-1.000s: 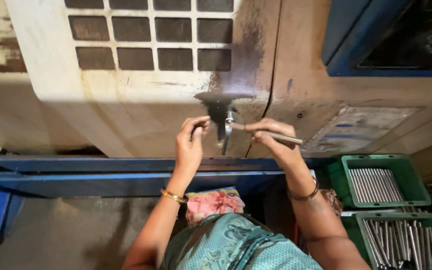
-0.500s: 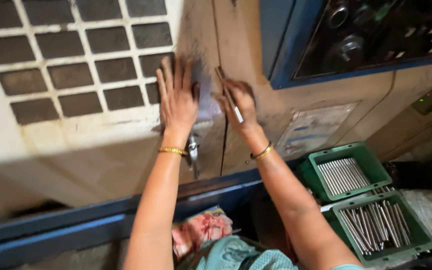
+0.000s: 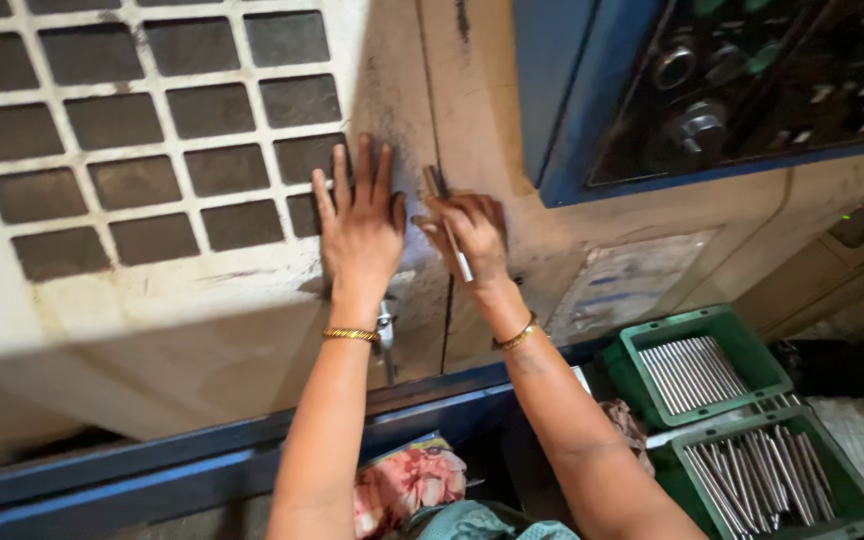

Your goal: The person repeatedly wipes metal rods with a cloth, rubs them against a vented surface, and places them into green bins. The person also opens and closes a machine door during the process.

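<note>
Head camera looks down at a cream machine door (image 3: 252, 330) with a grid of dark window panes. Left hand (image 3: 360, 225) lies flat and unclenched against the door, fingers spread and pointing up, grasping nothing; its palm presses beside the seam where the door meets the neighbouring panel. Right hand (image 3: 470, 232) is clenched around a thin metal rod (image 3: 449, 235), which runs along the fingers and rests against the panel just right of the seam. A small metal door handle (image 3: 385, 325) shows just below the left wrist, untouched by either hand. Judging from the seam, the door looks closed or nearly so, with the push on it seemingly at its end; the rod is not yet set down anywhere. To the lower right, two green crates (image 3: 752, 430) hold rows of similar rods, well apart from both hands. A blue-framed control panel (image 3: 732, 90) sits above them.
</note>
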### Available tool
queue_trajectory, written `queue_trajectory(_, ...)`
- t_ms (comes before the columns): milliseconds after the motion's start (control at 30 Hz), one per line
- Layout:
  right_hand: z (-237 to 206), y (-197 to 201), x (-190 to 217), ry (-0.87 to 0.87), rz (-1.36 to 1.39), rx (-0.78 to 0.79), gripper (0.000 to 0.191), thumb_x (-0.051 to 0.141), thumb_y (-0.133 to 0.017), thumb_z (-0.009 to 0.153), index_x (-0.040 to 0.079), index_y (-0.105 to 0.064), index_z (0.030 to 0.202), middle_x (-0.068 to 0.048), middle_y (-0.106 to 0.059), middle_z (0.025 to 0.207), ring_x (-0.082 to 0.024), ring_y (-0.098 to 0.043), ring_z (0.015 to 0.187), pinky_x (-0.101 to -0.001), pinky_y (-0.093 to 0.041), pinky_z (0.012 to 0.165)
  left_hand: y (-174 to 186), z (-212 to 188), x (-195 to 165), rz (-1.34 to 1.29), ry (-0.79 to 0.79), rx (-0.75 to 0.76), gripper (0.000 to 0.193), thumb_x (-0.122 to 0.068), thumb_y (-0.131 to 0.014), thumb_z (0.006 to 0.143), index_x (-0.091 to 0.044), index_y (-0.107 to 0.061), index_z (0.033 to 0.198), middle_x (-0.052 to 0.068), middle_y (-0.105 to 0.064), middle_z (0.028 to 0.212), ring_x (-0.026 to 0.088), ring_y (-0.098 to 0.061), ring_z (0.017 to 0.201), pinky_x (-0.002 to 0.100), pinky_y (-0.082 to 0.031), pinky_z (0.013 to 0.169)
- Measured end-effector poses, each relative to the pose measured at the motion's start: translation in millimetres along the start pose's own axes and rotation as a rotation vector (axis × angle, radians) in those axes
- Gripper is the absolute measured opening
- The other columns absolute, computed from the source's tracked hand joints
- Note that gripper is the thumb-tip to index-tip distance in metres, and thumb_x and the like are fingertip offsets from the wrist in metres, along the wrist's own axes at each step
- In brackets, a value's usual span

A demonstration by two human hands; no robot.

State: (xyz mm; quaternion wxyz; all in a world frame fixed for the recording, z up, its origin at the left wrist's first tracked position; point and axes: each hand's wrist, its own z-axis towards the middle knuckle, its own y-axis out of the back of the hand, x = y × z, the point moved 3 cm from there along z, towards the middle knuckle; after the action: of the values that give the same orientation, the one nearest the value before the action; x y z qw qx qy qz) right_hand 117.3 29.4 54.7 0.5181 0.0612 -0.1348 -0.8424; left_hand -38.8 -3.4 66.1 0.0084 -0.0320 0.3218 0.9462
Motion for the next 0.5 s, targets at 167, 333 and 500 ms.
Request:
queue_trajectory(167, 1.5, 0.2, 3.6, -0.026, 0.035, 0.018, 0.042, 0.011, -0.085, 0.082, 0.013, -0.07, 0.121, -0.006, -0.068, 0.105, -0.029, -0.063, 0.103, -0.0418, -0.047, 0.092, 1.0, 0.3, 2.5, 0.014, -0.002, -0.01, 0.061, -0.034, -0.056, 0.105, -0.014, -0.042, 0.161, 0.01, -0.03, 0.169, 0.034, -0.023, 0.157, 0.058, -0.015, 0.127)
queue_trajectory(333, 0.5, -2.1, 2.6, -0.039, 0.01, 0.01, 0.041, 0.01, -0.085, 0.083, 0.013, -0.07, 0.121, -0.006, -0.067, 0.103, -0.028, -0.063, 0.101, -0.0413, -0.046, 0.089, -1.3, 1.3, 2.3, 0.003, 0.013, 0.013, 0.061, -0.035, -0.055, 0.105, -0.016, -0.04, 0.161, 0.009, -0.028, 0.169, 0.033, -0.022, 0.157, 0.058, -0.014, 0.127)
queue_trajectory(500, -1.2, -3.1, 1.6, -0.035, 0.028, 0.015, 0.039, 0.009, -0.084, 0.084, 0.012, -0.07, 0.121, -0.007, -0.068, 0.106, -0.029, -0.063, 0.104, -0.0421, -0.047, 0.091, -3.1, 1.1, 3.2, 0.004, 0.023, 0.026, 0.06, -0.035, -0.054, 0.107, -0.016, -0.039, 0.161, 0.008, -0.028, 0.17, 0.033, -0.022, 0.158, 0.058, -0.014, 0.128)
